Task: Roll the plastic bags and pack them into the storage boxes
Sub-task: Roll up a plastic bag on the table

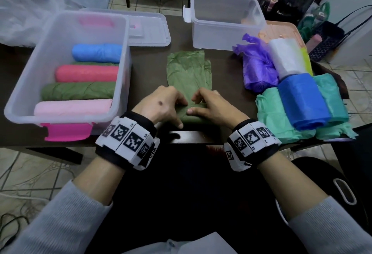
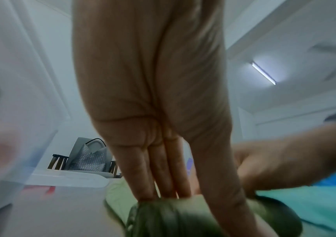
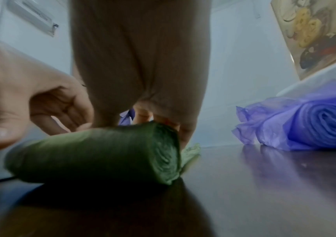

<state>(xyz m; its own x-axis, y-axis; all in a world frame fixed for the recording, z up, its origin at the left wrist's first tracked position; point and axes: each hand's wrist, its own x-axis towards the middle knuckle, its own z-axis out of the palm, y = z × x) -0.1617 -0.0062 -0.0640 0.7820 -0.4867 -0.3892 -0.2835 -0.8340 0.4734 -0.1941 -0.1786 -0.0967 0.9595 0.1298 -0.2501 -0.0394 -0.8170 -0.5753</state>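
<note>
A green plastic bag (image 1: pixel 189 70) lies flat on the dark table (image 1: pixel 149 68), its near end wound into a thick roll (image 1: pixel 191 115) (image 3: pixel 102 152) (image 2: pixel 173 216). My left hand (image 1: pixel 177 110) (image 2: pixel 163 176) grips the roll's left part, fingers over the top and thumb on the near side. My right hand (image 1: pixel 198 104) (image 3: pixel 142 96) grips the right part the same way. The left storage box (image 1: pixel 26 96) holds blue, red, green and pink rolls. The right storage box (image 1: pixel 221 36) stands behind; its inside is unclear.
A pile of bags sits at the right: purple (image 1: pixel 257 70) (image 3: pixel 305 125), white (image 1: pixel 285 58), blue (image 1: pixel 302 100) and teal (image 1: pixel 271 116). A clear lid (image 1: pixel 149 30) lies behind the left box. The table's front edge runs just under my wrists.
</note>
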